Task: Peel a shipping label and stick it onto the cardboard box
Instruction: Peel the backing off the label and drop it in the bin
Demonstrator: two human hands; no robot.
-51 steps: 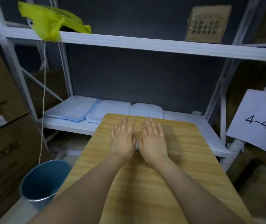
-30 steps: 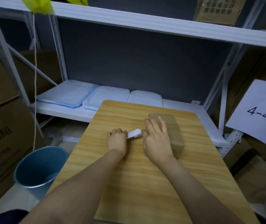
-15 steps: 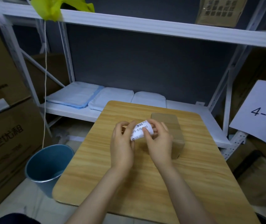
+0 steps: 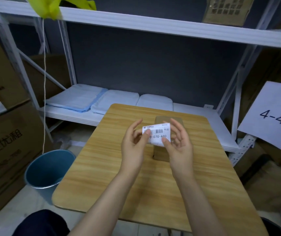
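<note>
Lifted higher since a moment ago, the label (image 4: 156, 134) now faces the camera above the box (image 4: 160, 155) on the table (image 4: 102, 167). Left hand (image 4: 133, 143) and right hand (image 4: 179, 143) pinch its opposite edges. Best to pick one corner free, keeping it flat.

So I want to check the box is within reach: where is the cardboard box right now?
The cardboard box sits on the wooden table, right of centre toward its far edge, just behind the shipping label held in both raised hands.
</note>
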